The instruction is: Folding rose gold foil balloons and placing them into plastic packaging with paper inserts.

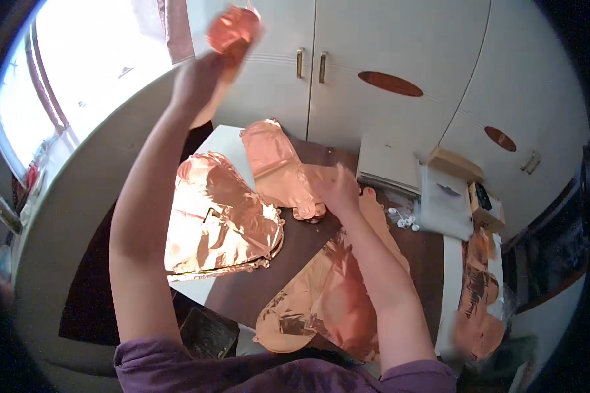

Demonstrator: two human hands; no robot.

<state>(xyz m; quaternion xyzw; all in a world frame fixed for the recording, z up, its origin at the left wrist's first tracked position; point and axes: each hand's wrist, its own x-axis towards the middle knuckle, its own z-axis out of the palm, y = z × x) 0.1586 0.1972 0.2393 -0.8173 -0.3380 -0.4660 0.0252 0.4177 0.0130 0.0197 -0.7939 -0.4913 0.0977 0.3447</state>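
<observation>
My left hand [200,82] is raised at the upper left, blurred by motion, and closed around a rose-gold foil balloon [233,31]. My right hand [337,191] is over the table, fingers stretched to the left and one digit pointing up. Its fingers lie at the edge of a flat, creased foil balloon [275,160]; whether they press on it I cannot tell. Left of that rests a stack of shiny flat foil balloons [223,223] with small tabs along the rim. Closer to me, under my right forearm, another large foil balloon [337,295] is spread out, partly hidden.
White cupboard doors [255,85] stand behind the table [242,298]. At the back right are a white box [387,157], a clear plastic bag [442,203], small white pieces [405,219] and a cardboard box [488,206]. More foil [478,288] lies along the right edge. A window [98,39] is at left.
</observation>
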